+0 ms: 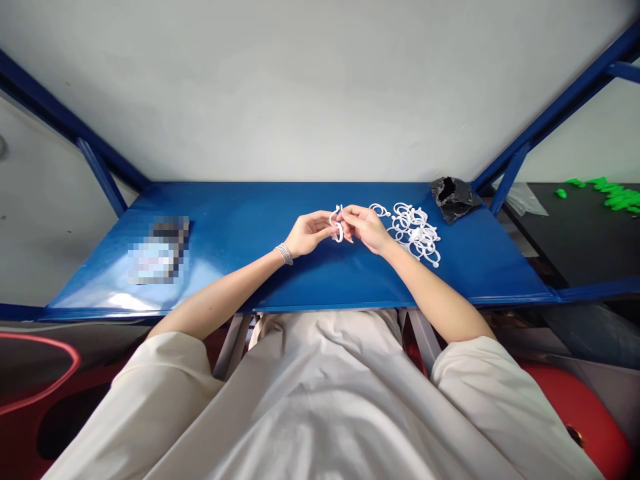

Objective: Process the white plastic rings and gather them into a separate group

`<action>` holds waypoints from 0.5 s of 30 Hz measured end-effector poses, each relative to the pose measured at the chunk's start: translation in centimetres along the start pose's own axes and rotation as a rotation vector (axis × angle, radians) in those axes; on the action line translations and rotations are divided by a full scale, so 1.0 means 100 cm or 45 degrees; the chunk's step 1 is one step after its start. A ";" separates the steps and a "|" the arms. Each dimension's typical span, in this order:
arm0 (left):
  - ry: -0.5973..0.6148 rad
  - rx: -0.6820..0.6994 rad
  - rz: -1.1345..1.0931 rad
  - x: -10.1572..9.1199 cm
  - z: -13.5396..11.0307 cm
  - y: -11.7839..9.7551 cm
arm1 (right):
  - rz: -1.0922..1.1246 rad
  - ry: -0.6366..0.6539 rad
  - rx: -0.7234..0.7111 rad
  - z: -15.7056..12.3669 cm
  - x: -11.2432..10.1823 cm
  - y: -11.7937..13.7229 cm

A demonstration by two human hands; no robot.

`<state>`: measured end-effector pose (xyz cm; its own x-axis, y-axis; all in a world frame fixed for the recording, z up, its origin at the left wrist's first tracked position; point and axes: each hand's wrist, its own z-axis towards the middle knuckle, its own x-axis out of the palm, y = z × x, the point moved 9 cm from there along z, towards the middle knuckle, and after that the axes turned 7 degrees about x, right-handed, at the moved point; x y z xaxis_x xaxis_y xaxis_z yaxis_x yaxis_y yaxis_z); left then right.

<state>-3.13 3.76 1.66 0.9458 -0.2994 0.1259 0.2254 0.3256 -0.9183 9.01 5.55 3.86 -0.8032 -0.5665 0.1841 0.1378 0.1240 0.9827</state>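
Observation:
My left hand (307, 233) and my right hand (366, 227) meet over the middle of the blue table (240, 220). Together they pinch a small white plastic ring (339, 225) between their fingertips. The fingers of both hands are closed on it. A silver bracelet (285, 253) sits on my left wrist. Just right of my right hand lies a pile of several white plastic rings (416, 232) on the table top.
A crumpled black plastic bag (454, 197) lies at the table's back right corner. A blurred flat object (157, 252) rests on the left part. Blue frame struts (103, 175) rise at both sides. Green pieces (613, 193) lie on a dark surface to the right.

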 end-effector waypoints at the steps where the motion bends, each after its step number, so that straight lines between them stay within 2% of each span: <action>1: -0.026 0.000 0.000 -0.004 0.001 0.000 | -0.001 -0.001 0.012 0.001 -0.001 -0.002; 11: -0.166 -0.103 -0.099 -0.019 0.004 0.002 | -0.012 -0.002 0.084 0.000 -0.005 -0.003; 15: -0.206 -0.162 -0.239 -0.022 0.006 0.003 | -0.189 0.165 0.177 -0.003 0.003 -0.009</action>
<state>-4.97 5.03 1.34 0.9175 -0.1936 0.3473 0.3787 0.1593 -0.9117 8.80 5.00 3.02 -0.7266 -0.6854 0.0476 -0.0645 0.1370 0.9885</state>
